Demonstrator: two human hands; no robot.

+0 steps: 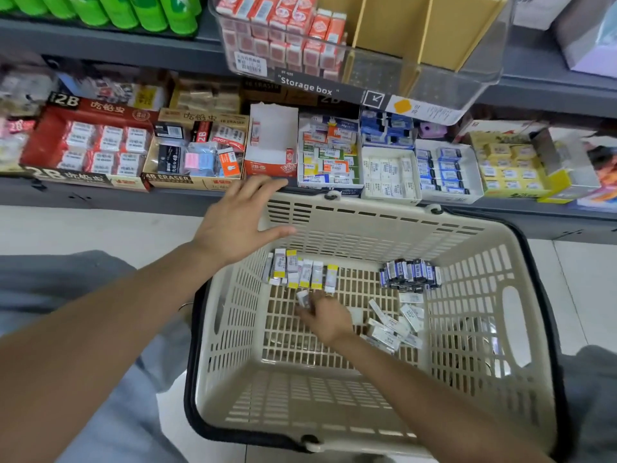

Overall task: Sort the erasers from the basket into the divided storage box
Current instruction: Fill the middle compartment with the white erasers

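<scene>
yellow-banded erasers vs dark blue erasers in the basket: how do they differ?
The yellow-banded erasers are white with yellow ends; the dark blue erasers are navy with white labels. The yellow-banded ones stand in a loose row at the basket's far left; the blue ones are packed in a tight cluster at the far right. Both groups sit on the basket floor, and neither hand touches them.

Head view, facing forward and down, close over basket (334,228); shelves (100,195) beyond

grey shop shelves (100,41), pale tiled floor (83,225)
</scene>
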